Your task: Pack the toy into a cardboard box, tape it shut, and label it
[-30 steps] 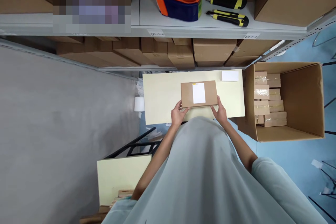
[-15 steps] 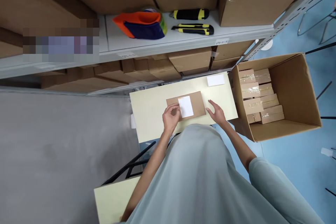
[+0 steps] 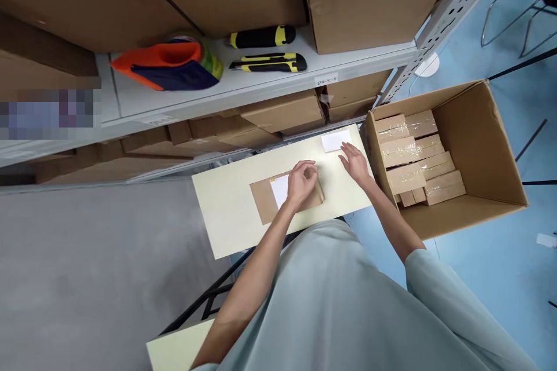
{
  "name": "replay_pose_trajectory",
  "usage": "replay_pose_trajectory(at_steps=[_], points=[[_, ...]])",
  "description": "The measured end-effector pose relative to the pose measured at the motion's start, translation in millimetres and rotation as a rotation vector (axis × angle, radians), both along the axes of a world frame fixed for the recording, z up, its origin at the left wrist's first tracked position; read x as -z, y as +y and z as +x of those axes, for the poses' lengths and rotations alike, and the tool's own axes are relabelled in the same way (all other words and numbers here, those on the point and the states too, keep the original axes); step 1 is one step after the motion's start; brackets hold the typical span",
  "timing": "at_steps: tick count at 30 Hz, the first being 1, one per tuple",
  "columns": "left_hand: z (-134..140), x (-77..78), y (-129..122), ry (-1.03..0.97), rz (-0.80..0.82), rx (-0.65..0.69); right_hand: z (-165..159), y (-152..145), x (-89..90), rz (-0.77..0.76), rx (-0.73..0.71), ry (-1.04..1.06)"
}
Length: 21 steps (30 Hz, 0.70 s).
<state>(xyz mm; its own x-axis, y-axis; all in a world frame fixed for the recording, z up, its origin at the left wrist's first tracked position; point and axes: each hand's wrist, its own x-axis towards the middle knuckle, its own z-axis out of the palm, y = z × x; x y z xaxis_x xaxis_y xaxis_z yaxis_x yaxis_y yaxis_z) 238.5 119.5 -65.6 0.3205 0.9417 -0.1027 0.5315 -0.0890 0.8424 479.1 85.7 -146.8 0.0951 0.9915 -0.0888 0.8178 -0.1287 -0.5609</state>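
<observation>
A flat brown cardboard box (image 3: pixel 261 194) lies on the narrow cream table (image 3: pixel 230 214), a white label (image 3: pixel 279 190) on its top. Over the box's right part is my left hand (image 3: pixel 301 184), thumb and forefinger curled together in a ring; whatever they pinch, if anything, is too small to see. It covers part of the label and box. My right hand (image 3: pixel 355 163) is open, fingers stretched toward a white stack of paper or labels (image 3: pixel 335 141) at the table's far right corner. Its fingertips are at the stack's edge; I cannot tell if they touch.
A large open carton (image 3: pixel 483 145) at the right holds several taped small boxes (image 3: pixel 407 177). On the grey shelf (image 3: pixel 270 90) ahead lie two yellow-black box cutters (image 3: pixel 263 37) and an orange-blue tape dispenser (image 3: pixel 174 64). Brown cartons (image 3: pixel 282 110) fill the lower shelf.
My left hand has moved right across the box, from the label's left edge to past its right side. My right hand has reached forward to the white stack. The view has shifted to the right.
</observation>
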Motion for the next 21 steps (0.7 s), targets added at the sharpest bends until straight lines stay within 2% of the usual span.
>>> replay_pose_trajectory(at_steps=[3, 7, 13, 21], points=[[11.2, 1.8, 2.3, -0.005, -0.01, 0.025, 21.4, 20.4, 10.9, -0.119, -0.016, -0.078], [20.2, 1.5, 4.4, -0.04, -0.042, 0.011, 45.7, 36.3, 21.5, -0.223, -0.136, -0.187], [30.0, -6.5, 4.5, -0.103, -0.077, -0.007, 60.3, 38.5, 22.8, -0.212, -0.329, -0.335], [39.2, -12.0, 5.2, -0.147, -0.076, -0.005, 66.0, 44.7, 15.2, -0.214, -0.398, -0.39]])
